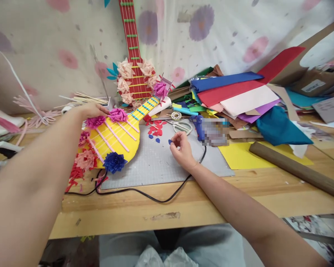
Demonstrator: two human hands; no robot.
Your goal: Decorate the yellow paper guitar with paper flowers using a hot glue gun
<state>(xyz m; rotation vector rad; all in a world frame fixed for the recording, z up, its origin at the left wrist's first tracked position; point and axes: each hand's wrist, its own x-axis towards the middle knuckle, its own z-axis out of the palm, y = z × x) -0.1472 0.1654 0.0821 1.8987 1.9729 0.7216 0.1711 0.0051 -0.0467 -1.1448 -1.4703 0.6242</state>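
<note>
A yellow craft lute (115,140) with pink strips, pale strings and paper flowers along its rim leans over the left of the grey cutting mat (144,170). My left hand (96,110) grips its far left edge, beside the magenta flowers (118,115); the thumb is hidden. A dark blue paper flower (115,162) sits on the lute's near edge. Above the mat, my right hand (182,151) pinches a small blue paper petal (170,141) between thumb and finger. Two more blue petals (157,140) lie on the mat, near several red paper pieces (156,128).
Behind the lute stands a red craft instrument (136,79) with peach flowers. Scissors (183,128) and a blue glue gun (199,128) lie at the mat's far side. A black cord (161,201) crosses in front. Coloured paper (239,98) and a brown roll (292,168) lie right.
</note>
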